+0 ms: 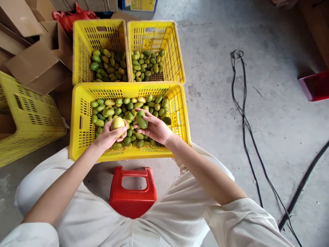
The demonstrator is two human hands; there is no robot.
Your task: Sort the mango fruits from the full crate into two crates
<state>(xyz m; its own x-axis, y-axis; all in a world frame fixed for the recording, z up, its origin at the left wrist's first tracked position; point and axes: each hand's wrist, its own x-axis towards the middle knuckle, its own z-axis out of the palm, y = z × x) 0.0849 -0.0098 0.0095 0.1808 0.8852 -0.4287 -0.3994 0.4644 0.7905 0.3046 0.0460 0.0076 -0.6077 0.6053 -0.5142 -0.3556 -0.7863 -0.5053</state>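
Yellow plastic forms four crates: one front crate (130, 90), one rear left crate (77, 48), one rear right crate (178, 51) and one side crate (38, 125), tilted near the left edge. Two bare hands work above the front crate, each with one fruit. Fingers of the left hand (109, 135) curl closely round a yellow fruit (117, 123), the thumb lying across it; those of the right hand (157, 128) are partly spread, bent just enough to hold a green fruit (142, 119) near their tips. One red plastic stool (132, 204) stands between the knees, and one red object (316, 85) lies at the right edge. Loose fruits (140, 136) are too many and too overlapped to count; some are concealed beneath the hands. White trousers (177, 202) cover the stool's lower end; the side crate and the red object are cut off by the frame, the latter's identity unclear. Green and yellowish fruits cover much of the front crate's floor. Similar fruits fill the base of the rear left crate, partly in shadow, whereas the rear right crate shows a bare corner of its floor beside its fruits.
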